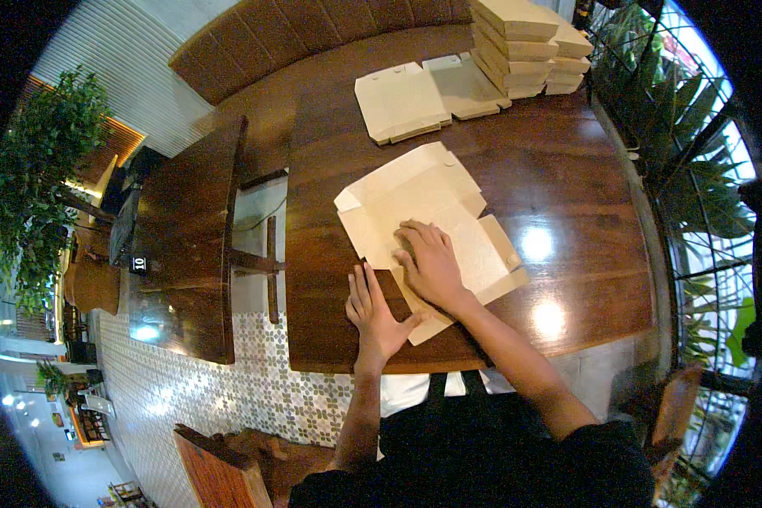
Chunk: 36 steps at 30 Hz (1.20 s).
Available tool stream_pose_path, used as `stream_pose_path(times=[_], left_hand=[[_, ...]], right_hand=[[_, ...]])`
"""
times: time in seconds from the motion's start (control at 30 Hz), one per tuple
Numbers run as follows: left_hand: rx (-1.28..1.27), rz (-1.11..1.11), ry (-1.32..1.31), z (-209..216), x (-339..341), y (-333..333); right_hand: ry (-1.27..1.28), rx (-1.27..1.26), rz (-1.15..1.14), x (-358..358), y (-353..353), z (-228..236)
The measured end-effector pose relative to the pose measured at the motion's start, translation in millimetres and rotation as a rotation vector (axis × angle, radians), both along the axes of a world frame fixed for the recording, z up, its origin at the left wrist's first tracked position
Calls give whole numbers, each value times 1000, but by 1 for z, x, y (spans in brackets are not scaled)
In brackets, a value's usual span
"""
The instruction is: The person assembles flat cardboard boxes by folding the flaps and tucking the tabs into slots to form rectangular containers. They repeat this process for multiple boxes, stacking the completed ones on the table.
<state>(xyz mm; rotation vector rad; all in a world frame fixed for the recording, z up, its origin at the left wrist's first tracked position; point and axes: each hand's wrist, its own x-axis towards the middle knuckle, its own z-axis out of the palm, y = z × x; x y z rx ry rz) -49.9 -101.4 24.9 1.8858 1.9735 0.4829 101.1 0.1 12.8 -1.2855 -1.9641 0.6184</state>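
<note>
A partly unfolded tan cardboard box (415,199) lies at an angle on the dark wooden table (567,178) in front of me, with side flaps standing slightly up. My right hand (434,264) presses down on its middle panel, fingers apart and a little bent. Beside the box's near left edge is my left hand (374,315), its fingers stretched out over the table and its thumb reaching to the cardboard's edge. Neither hand grips anything.
Flat cardboard box blanks (402,102) lie toward the back of the table. Folded boxes (516,55) are piled at the far right corner. A bench (313,38) runs behind, a second table (186,245) stands left, and a metal grille with plants (703,186) borders the right.
</note>
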Motion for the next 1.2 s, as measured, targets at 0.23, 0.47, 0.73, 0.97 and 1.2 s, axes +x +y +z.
stream_pose_path(times=[0.23,0.47,0.73,0.97,1.2], left_hand=[[58,183,-610,11,-27,-5],[103,156,-759,14,-9,3],[319,-85,-84,2,2,19],[187,-23,-134,-4,13,2],[167,-34,-115,0,15,0]], right_hand=[[-9,72,338,34,2,0],[-160,151,315,25,-5,2],[177,49,246,27,7,-8],[-55,17,92,13,27,10],[-208,-67,-21,-7,47,23]])
